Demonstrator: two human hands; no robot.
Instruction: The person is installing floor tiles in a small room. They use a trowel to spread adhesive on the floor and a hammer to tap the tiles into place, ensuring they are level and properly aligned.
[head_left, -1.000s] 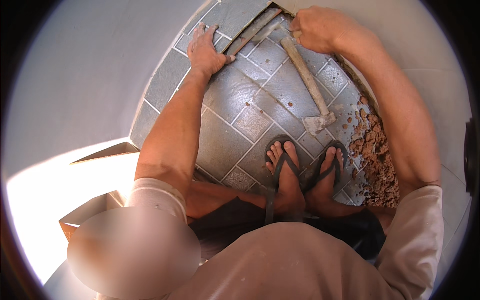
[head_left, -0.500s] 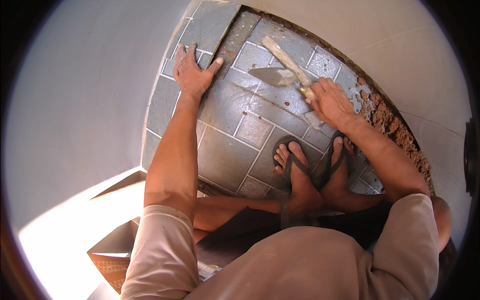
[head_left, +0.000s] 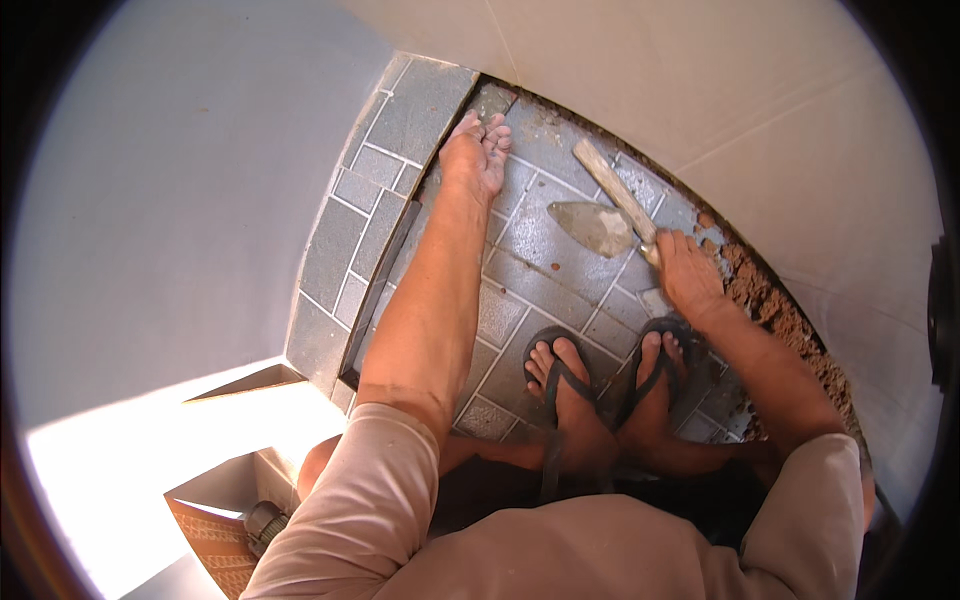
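Observation:
My left hand [head_left: 476, 155] is turned with its fingers curled, beside the dark edge of the raised grey tile [head_left: 425, 105] along the left wall. Whatever those fingers may hold is hidden. Closed around the pale handle of a trowel [head_left: 592, 228], my right hand [head_left: 690, 272] rests low over the floor to the right. The trowel's pointed blade faces left and carries some grey smear. A wooden handle [head_left: 610, 182] lies across behind the blade, its lower end close to my right fingers; whether I grip it too cannot be seen.
Patterned grey floor tiles [head_left: 535, 285] with pale joints lie around my sandalled feet [head_left: 565, 370]. Reddish rubble [head_left: 775, 305] lines the right edge by the wall [head_left: 800, 150]. An opened cardboard box [head_left: 215, 535] stands lower left, near a sunlit patch.
My left hand has left the tile by the wall, moved right and turned over with fingers curled. My right hand and the trowel sit slightly lower in view; the view has shifted.

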